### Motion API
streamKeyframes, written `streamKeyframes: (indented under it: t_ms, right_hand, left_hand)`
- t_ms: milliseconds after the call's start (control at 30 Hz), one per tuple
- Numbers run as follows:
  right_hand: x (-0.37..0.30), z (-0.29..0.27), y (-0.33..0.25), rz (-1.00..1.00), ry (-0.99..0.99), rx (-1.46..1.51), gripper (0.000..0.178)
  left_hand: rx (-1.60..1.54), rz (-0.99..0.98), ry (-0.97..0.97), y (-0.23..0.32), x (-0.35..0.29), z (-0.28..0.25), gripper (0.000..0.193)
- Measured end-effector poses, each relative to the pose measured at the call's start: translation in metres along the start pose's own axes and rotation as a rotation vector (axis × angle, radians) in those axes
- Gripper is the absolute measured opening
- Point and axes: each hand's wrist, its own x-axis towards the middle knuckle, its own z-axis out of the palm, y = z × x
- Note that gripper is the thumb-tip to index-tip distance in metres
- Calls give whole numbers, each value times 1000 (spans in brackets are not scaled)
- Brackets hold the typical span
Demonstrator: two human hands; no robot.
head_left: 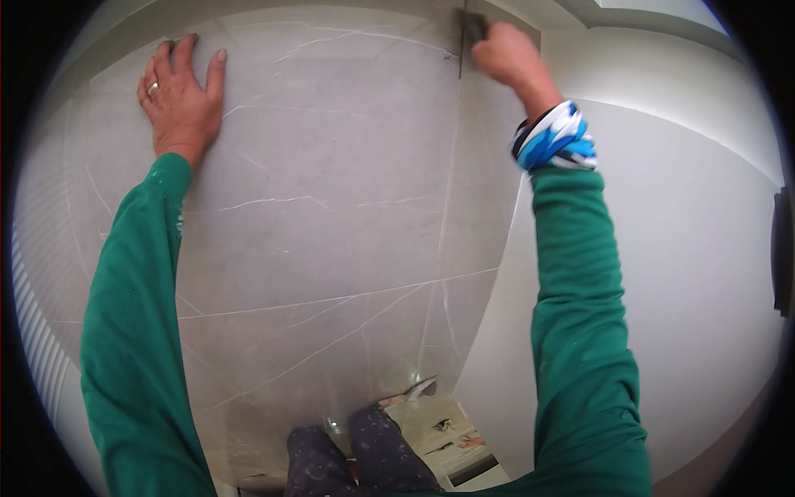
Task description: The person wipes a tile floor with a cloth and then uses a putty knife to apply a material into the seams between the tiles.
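My left hand (180, 98) lies flat, fingers spread, on a grey tiled surface (331, 166) with white marble-like veins. A ring is on one of its fingers. At the top right, my right hand (507, 55) is closed around a dark flat hand tool (472, 28). The tool is smeared by motion, so its exact kind is unclear. Its thin edge meets the surface along the vertical joint between two tiles. A blue, white and black cloth (556, 137) is wrapped round my right wrist.
A plain pale wall (654, 248) borders the tiles on the right. Ledges (662, 16) run along the top right. My speckled dark trousers (385, 451) show at the bottom, beside a pale surface (431, 422) bearing several small things. A dark object (781, 248) stands at the right rim.
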Motion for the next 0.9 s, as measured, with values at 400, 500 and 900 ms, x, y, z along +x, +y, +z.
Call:
streamKeyframes:
  t_ms: [400, 500, 900]
  right_hand:
    - [27, -41, -4, -649, 99, -53, 46]
    - [28, -45, -8, -735, 37, -118, 41]
    - [-13, -11, 46, -770, 303, -331, 53]
  left_hand:
    - [-10, 5, -9, -4, -1, 1, 63]
    - [-3, 1, 0, -3, 0, 1, 63]
    - [-32, 6, 6, -2, -1, 2, 62]
